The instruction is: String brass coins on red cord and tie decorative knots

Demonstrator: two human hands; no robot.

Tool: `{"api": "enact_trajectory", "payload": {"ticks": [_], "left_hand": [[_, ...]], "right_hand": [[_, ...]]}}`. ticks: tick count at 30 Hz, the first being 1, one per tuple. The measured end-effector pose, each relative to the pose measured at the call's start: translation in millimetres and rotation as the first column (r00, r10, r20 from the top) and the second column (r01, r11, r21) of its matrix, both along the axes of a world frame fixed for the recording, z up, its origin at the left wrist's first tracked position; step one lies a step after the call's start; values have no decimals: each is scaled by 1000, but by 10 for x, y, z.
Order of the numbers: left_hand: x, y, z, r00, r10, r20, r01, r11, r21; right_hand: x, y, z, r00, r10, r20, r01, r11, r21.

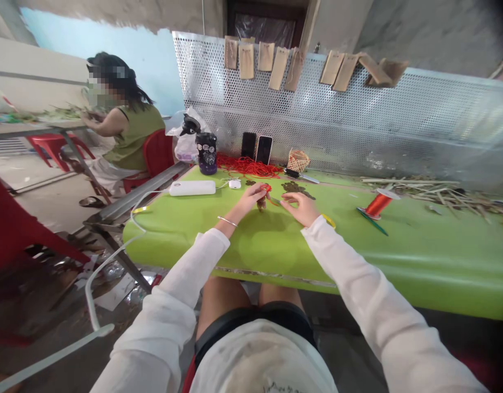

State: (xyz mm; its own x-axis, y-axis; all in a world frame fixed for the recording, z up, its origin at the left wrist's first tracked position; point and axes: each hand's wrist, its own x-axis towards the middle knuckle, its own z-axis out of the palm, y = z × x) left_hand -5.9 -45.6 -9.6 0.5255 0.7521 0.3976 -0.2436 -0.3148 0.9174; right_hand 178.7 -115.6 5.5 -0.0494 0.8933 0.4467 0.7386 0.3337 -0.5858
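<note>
My left hand (pixel 253 197) is closed over the green table, its fingers pinching a small bunch of red cord (pixel 267 188). Close by on the right, my right hand (pixel 299 207) has thumb and fingertips drawn together. A slim greenish and orange piece (pixel 275 201) runs from the red cord to these fingertips; its kind is too small to make out. Dark coin-like discs (pixel 296 189) lie just beyond my right hand. A yellow curved object (pixel 329 220) is partly hidden by my right wrist.
On the green table (pixel 251 248) are a red thread spool (pixel 378 205), a green slim tool (pixel 372 221), a white power bank (pixel 192 188), a dark tumbler (pixel 206 154), a red cord heap (pixel 249 166), two phones (pixel 264 150) and dry stalks (pixel 431 194). Another person (pixel 132 128) sits at left.
</note>
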Motion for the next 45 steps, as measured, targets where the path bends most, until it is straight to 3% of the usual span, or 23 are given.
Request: {"api": "enact_trajectory", "payload": {"ticks": [6, 12, 24, 36, 45], "left_hand": [[-20, -28, 20, 1000, -6, -26, 6, 1000, 9], [0, -31, 21, 999, 23, -47, -22, 1000, 19], [25, -25, -3, 987, 149, -66, -136, 975, 173], [42, -51, 1, 980, 143, -140, -121, 980, 155], [34, -35, -12, 979, 139, -147, -115, 980, 162]], "right_hand": [[-399, 243, -163, 943, 54, -328, -46, 998, 33], [-439, 292, -252, 883, 71, -464, -32, 995, 93], [-481, 225, -185, 916, 20, -402, 31, 992, 120], [-480, 203, -174, 953, 12, -303, 30, 990, 136], [-461, 208, -163, 940, 48, -337, -4, 991, 132]]}}
